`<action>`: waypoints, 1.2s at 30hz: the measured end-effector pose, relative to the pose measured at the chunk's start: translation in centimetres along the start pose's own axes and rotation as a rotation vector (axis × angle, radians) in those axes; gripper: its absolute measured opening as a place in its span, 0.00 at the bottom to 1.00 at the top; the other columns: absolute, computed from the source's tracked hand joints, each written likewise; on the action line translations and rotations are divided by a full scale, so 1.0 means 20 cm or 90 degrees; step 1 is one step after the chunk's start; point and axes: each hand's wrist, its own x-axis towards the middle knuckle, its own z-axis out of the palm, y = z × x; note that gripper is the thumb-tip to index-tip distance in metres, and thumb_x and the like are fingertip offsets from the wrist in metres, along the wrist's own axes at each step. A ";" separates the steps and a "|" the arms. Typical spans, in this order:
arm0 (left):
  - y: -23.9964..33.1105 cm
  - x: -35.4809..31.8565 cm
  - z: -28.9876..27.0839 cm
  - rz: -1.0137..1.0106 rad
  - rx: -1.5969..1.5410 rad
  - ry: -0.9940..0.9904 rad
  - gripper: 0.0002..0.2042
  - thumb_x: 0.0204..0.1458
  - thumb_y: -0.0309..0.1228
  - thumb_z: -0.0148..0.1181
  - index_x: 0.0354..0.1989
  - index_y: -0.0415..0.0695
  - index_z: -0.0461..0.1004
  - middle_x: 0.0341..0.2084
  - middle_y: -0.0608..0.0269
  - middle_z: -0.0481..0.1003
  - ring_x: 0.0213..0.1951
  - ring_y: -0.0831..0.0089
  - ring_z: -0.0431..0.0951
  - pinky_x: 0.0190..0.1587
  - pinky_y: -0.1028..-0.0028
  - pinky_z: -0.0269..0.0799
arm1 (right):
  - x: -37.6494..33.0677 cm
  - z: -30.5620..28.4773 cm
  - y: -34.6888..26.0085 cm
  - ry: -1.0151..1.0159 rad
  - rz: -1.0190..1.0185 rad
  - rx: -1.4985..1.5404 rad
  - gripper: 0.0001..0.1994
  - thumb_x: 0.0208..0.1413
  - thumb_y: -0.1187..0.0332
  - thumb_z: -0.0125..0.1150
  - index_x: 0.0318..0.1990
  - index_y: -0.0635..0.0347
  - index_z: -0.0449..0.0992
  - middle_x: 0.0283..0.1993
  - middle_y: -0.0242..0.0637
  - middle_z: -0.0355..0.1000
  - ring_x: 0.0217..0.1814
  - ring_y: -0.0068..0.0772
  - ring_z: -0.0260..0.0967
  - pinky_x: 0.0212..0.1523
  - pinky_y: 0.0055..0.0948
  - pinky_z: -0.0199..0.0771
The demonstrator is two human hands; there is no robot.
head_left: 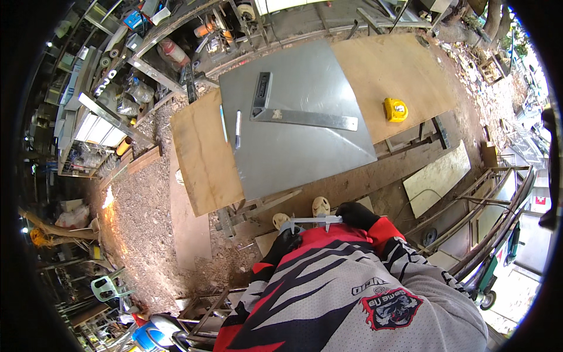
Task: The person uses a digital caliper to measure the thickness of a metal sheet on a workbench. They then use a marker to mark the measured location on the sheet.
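Observation:
A vernier caliper [311, 220] spans the gap between my two black-gloved hands, close in front of my body. My left hand [285, 243] has its fingers closed on the jaw end. My right hand [358, 216] grips the other end. Beyond them, a grey metal sheet [293, 161] lies on a board-topped work table. On the sheet rest a try square [311, 118] and a white marker [238, 126]. A thin light-blue pen or pencil [223, 124] lies by the sheet's left edge. A yellow tape measure [396, 110] sits on the board to the right.
Brown boards [202, 155] stick out from under the sheet on both sides. A pale panel [437, 179] leans low at the right, near a metal rack [498, 205]. Cluttered shelves [111, 111] stand at the left. A green plastic chair [105, 289] is at the lower left.

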 end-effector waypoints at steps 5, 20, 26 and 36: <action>0.05 0.13 0.04 0.196 0.314 0.028 0.17 0.58 0.34 0.62 0.52 0.38 0.71 0.37 0.62 0.77 0.38 0.72 0.76 0.43 0.69 0.74 | -0.02 -0.12 -0.02 0.043 0.033 -0.052 0.12 0.47 0.74 0.57 0.40 0.60 0.81 0.39 0.48 0.78 0.43 0.54 0.77 0.48 0.43 0.77; -0.08 0.29 -0.01 0.203 0.191 0.003 0.12 0.54 0.31 0.64 0.42 0.39 0.72 0.35 0.58 0.79 0.39 0.67 0.78 0.45 0.65 0.73 | -0.01 -0.40 -0.14 0.080 -0.011 -0.038 0.11 0.48 0.71 0.59 0.40 0.59 0.81 0.40 0.46 0.79 0.43 0.52 0.78 0.46 0.42 0.78; -0.18 0.34 -0.03 0.187 0.280 0.049 0.14 0.56 0.32 0.63 0.47 0.38 0.73 0.35 0.59 0.79 0.40 0.69 0.79 0.46 0.67 0.73 | 0.03 -0.44 -0.20 0.084 -0.008 -0.007 0.13 0.47 0.74 0.58 0.42 0.60 0.81 0.39 0.47 0.79 0.42 0.49 0.79 0.46 0.40 0.78; -0.20 0.16 0.01 0.338 0.283 0.245 0.18 0.56 0.39 0.63 0.47 0.36 0.78 0.43 0.46 0.79 0.45 0.53 0.80 0.48 0.60 0.75 | 0.06 -0.70 -0.25 0.164 0.094 0.284 0.08 0.63 0.70 0.57 0.44 0.61 0.80 0.26 0.35 0.74 0.22 0.24 0.72 0.24 0.25 0.73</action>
